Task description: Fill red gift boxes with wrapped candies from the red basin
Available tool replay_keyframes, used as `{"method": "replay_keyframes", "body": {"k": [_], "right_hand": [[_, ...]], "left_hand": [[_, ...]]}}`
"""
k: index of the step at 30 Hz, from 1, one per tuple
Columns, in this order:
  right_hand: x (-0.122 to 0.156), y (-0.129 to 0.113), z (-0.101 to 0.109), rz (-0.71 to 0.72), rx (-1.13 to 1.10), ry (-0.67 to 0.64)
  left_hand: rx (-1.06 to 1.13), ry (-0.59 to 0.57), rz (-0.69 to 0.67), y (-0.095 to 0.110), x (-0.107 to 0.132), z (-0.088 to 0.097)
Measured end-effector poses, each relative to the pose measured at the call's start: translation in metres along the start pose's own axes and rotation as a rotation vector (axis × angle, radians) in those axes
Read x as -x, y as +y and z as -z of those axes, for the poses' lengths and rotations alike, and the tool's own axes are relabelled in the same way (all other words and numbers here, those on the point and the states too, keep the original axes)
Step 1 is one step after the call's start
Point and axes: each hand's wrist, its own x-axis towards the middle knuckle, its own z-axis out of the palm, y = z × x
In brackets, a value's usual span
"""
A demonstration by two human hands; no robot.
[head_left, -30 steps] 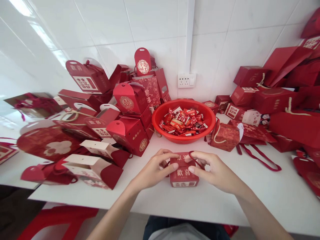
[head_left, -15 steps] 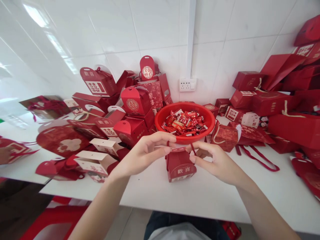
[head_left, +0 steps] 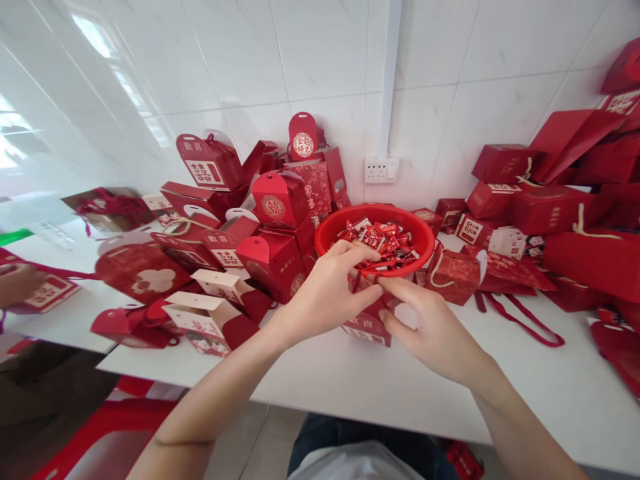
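A small red gift box [head_left: 369,326] with gold characters hangs tilted just above the white table [head_left: 400,387], in front of me. My left hand [head_left: 327,293] pinches its red cord handle at the top, fingers closed. My right hand [head_left: 430,330] is closed on the handle and the top of the box from the right. Just behind the hands stands a red plastic basin [head_left: 327,230] full of red wrapped candies [head_left: 380,240].
Piles of red gift boxes and bags crowd the table on the left [head_left: 270,247] and on the right [head_left: 550,213]. A wall socket [head_left: 381,170] sits on the white tiled wall. At the far left edge another person's hand [head_left: 15,283] holds a red bag. A red stool [head_left: 100,440] stands below.
Both hands have risen from the box top, drawn its cord handle together and lifted the box off the table towards the basin. The camera has turned slightly left.
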Motion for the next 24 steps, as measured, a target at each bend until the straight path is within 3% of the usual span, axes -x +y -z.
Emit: {"method": "replay_keyframes", "body": {"k": [6, 15, 19, 24], "right_hand": [[-0.001, 0.001, -0.004, -0.002, 0.064, 0.02], [0.005, 0.011, -0.009, 0.083, -0.046, 0.083], [0.01, 0.016, -0.008, 0.115, -0.089, 0.116], [0.02, 0.035, -0.006, 0.072, -0.065, 0.16]], "left_hand": [[0.088, -0.02, 0.04, 0.0, -0.005, -0.003], [0.272, 0.146, 0.091, -0.012, -0.001, -0.002], [0.482, 0.204, 0.182, -0.01, 0.0, 0.006], [0.503, 0.361, 0.293, -0.006, 0.01, 0.033]]}}
